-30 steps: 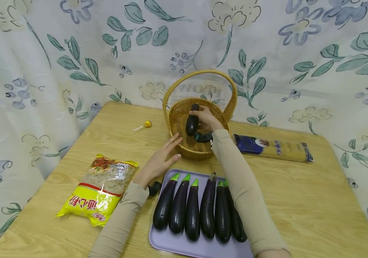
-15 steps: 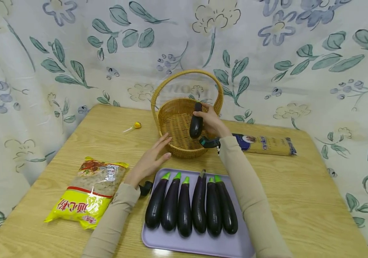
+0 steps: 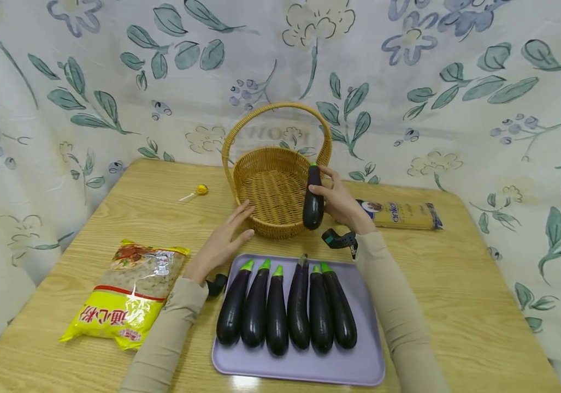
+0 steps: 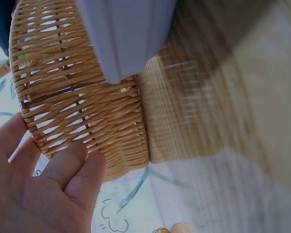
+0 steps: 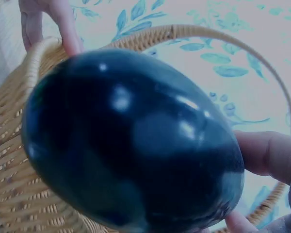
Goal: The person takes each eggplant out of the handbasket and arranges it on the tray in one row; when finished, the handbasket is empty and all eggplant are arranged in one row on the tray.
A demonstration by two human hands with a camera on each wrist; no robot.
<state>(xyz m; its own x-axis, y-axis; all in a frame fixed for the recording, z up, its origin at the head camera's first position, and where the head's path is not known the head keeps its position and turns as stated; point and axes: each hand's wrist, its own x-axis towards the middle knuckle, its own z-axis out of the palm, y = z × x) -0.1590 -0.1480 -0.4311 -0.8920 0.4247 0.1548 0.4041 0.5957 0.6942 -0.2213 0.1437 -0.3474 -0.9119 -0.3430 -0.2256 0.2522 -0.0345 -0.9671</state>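
Observation:
An eggplant (image 3: 313, 204) with a bit of green at its top is gripped upright by my right hand (image 3: 341, 202), over the right rim of the wicker basket (image 3: 280, 231). Its rounded dark end (image 5: 136, 141) fills most of the right wrist view. My left hand (image 3: 221, 243) lies with extended fingers at the basket's front left; in the left wrist view its fingertips touch the woven side (image 4: 87, 126). Only woven bottom shows inside the basket. In front of it, several eggplants (image 3: 277, 316) lie side by side on a lilac tray (image 3: 309, 372), green ends mostly pointing away.
A yellow pasta bag (image 3: 125, 295) lies left of the left forearm. Behind it is a lollipop (image 3: 201, 189). Beyond the right hand lies a long pack of noodles (image 3: 403, 214), partly covered by that hand. A floral curtain (image 3: 187, 98) hangs behind the wooden table (image 3: 457, 305).
The right hand has carried the eggplant from above the basket's inside to its right rim, rightward and nearer me. The left hand stays at the basket. The head view has turned slightly right.

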